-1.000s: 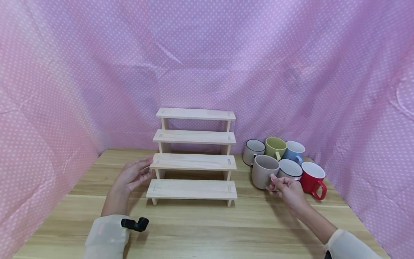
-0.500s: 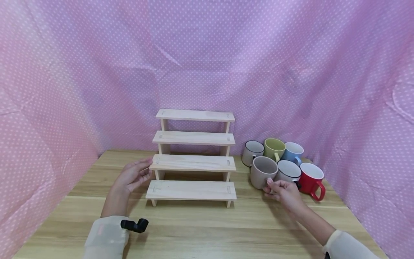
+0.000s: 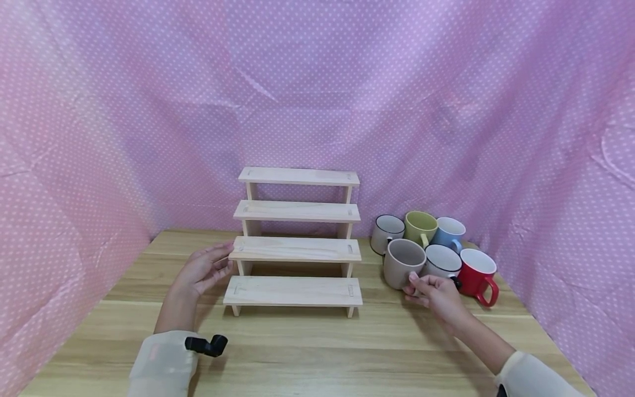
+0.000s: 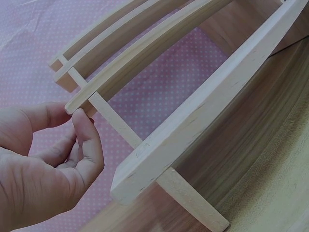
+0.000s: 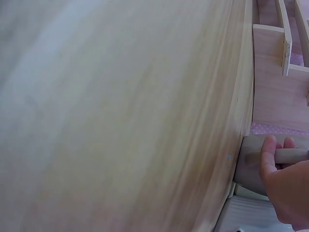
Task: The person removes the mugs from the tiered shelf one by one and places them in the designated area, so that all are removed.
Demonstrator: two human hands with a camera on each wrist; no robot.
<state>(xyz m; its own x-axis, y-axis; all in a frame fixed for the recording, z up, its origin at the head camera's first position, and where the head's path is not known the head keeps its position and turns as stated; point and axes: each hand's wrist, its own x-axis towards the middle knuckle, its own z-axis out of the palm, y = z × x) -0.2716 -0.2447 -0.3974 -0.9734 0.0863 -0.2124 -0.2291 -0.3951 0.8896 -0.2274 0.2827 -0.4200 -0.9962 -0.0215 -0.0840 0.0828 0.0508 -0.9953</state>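
Note:
On the left, my left hand (image 3: 205, 271) pinches the end of a board on a four-step wooden display stand (image 3: 297, 251). The left wrist view shows the thumb and a finger on that board end (image 4: 79, 104), with the other fingers curled below. At the right, my right hand (image 3: 441, 302) grips the handle of a taupe mug (image 3: 397, 270). The right wrist view has the thumb (image 5: 268, 152) along the handle and fingers behind it. The mug is upright in front of the other mugs; whether its base touches the table cannot be told.
Behind and beside the taupe mug stand a grey mug (image 3: 381, 242), a green mug (image 3: 418, 230), a light blue mug (image 3: 443, 237), a white black-rimmed mug (image 3: 441, 269) and a red mug (image 3: 473, 279). A pink dotted cloth (image 3: 297, 110) hangs behind the wooden table (image 3: 297, 353).
My right hand has shifted slightly left on the taupe mug's handle, showing the white mug's black handle behind it. My left hand keeps its place on the stand.

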